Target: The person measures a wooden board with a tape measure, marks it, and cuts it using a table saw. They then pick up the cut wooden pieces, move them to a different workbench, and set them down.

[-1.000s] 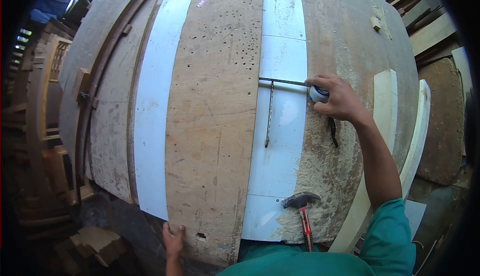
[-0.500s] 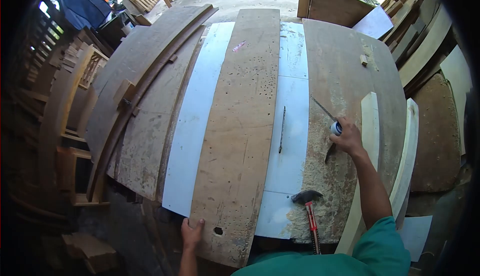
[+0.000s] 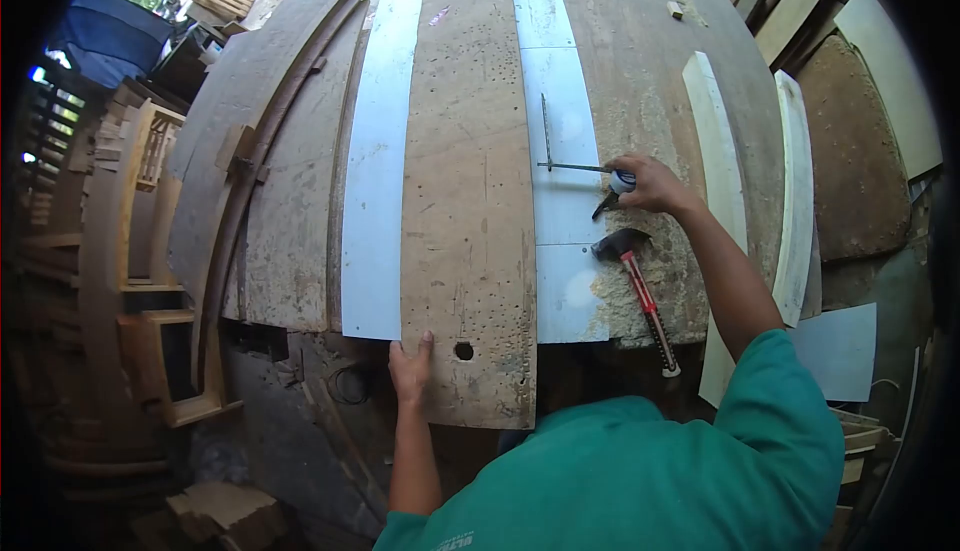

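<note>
resting flat at the near end of the long wooden plank, at six o'clock on the bench, the left hand is lying open beside its round hole. the right hand, at two o'clock, is closing around a small white container, having shifted nearer the hammer since a moment ago; a thin rod is now pointing toward nine o'clock across the white strip.

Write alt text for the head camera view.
A person's left hand presses the near end of a long wooden board on a workbench, while the right hand holds a small white object beside thin metal rods; a hammer lies nearby.
</note>
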A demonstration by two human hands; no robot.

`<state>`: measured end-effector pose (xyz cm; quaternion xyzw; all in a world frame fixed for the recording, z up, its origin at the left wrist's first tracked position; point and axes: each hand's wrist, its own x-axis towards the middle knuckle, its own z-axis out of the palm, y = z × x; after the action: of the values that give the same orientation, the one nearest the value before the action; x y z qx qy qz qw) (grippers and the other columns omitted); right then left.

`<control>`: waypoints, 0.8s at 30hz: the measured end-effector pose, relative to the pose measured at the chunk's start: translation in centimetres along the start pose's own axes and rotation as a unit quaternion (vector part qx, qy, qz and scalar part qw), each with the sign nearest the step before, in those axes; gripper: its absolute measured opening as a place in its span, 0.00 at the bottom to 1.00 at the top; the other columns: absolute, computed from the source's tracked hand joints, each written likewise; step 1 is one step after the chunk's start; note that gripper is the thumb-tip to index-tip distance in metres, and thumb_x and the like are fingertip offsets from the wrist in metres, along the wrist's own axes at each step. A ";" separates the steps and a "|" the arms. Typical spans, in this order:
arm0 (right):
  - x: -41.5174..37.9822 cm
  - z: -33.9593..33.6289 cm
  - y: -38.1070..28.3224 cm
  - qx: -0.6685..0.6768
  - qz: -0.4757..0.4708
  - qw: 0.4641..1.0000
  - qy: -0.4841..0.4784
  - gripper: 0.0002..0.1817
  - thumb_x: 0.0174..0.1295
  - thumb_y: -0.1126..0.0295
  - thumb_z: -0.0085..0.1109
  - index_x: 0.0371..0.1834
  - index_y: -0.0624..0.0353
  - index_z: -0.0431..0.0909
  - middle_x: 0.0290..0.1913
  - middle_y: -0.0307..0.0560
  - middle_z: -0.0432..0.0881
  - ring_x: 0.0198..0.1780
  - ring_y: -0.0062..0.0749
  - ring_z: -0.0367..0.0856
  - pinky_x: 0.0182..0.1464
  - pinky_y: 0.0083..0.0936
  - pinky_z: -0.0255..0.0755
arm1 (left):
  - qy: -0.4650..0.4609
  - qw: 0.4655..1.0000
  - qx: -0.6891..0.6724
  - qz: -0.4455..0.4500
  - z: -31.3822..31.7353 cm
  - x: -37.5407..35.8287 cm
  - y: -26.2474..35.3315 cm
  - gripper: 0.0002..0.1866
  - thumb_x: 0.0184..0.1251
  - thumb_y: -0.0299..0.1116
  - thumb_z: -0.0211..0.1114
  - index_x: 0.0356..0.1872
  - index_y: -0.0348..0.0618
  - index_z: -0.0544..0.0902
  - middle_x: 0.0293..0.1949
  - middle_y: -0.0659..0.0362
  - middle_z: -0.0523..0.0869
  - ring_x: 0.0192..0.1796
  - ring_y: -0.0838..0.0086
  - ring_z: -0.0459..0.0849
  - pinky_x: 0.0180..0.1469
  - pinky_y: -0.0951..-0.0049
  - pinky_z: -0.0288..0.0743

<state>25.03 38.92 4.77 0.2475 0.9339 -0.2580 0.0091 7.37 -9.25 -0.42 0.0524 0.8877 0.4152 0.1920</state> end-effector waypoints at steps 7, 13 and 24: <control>1.3 1.0 -0.5 -0.035 0.011 0.999 0.012 0.33 0.44 0.64 0.69 0.60 0.51 0.78 0.58 0.51 0.79 0.63 0.47 0.74 0.66 0.36 0.68 | 0.001 1.000 0.007 0.009 0.1 0.2 -0.2 0.35 0.60 0.50 0.74 0.56 0.29 0.77 0.51 0.44 0.86 0.53 0.59 0.84 0.59 0.63 0.73; 2.1 1.1 0.0 -0.028 -0.001 1.000 0.011 0.32 0.45 0.67 0.67 0.60 0.51 0.78 0.58 0.52 0.79 0.63 0.47 0.74 0.66 0.36 0.68 | -0.013 1.000 -0.009 0.015 0.1 0.5 -0.7 0.35 0.60 0.50 0.74 0.57 0.29 0.76 0.51 0.45 0.86 0.54 0.59 0.84 0.60 0.63 0.73; 2.1 0.8 -0.3 -0.010 0.018 1.000 -0.010 0.32 0.46 0.67 0.66 0.61 0.51 0.78 0.60 0.52 0.79 0.65 0.47 0.73 0.69 0.35 0.66 | -0.011 1.000 -0.009 -0.003 0.2 0.8 -1.1 0.36 0.60 0.50 0.75 0.57 0.28 0.76 0.52 0.44 0.85 0.55 0.59 0.83 0.60 0.62 0.73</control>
<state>23.00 39.28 3.92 0.2615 0.9317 -0.2509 0.0254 6.78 -9.66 -1.62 0.0530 0.8820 0.4219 0.2033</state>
